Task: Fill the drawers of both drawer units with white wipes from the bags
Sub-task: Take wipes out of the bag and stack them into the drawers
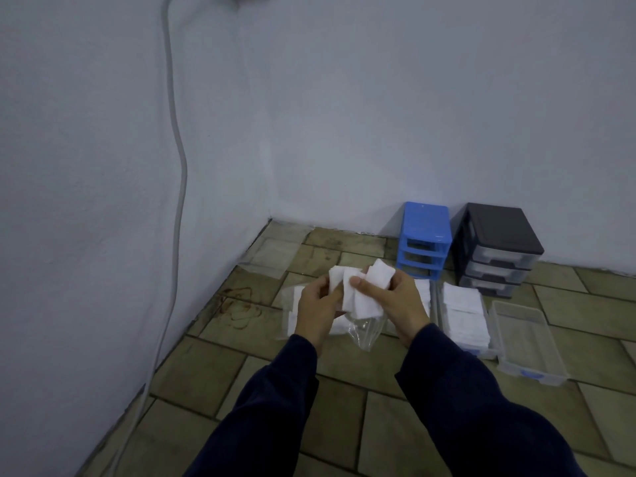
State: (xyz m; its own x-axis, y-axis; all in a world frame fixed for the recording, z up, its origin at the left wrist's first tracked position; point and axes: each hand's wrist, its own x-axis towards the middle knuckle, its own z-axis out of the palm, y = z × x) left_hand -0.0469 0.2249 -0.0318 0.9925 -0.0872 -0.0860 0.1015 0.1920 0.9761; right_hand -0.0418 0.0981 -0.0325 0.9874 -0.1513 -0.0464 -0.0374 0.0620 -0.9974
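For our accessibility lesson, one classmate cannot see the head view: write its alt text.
Two hands, left and right, hold a bunch of white wipes over a clear bag on a tiled floor. Beyond stand a blue drawer unit and a black one, with a filled drawer and an empty drawer pulled out.

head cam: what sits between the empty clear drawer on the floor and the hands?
In the head view, a drawer packed with white wipes lies on the tile floor between the empty clear drawer and the right hand.

Grey cable down left wall; tiled floor w/ stain.
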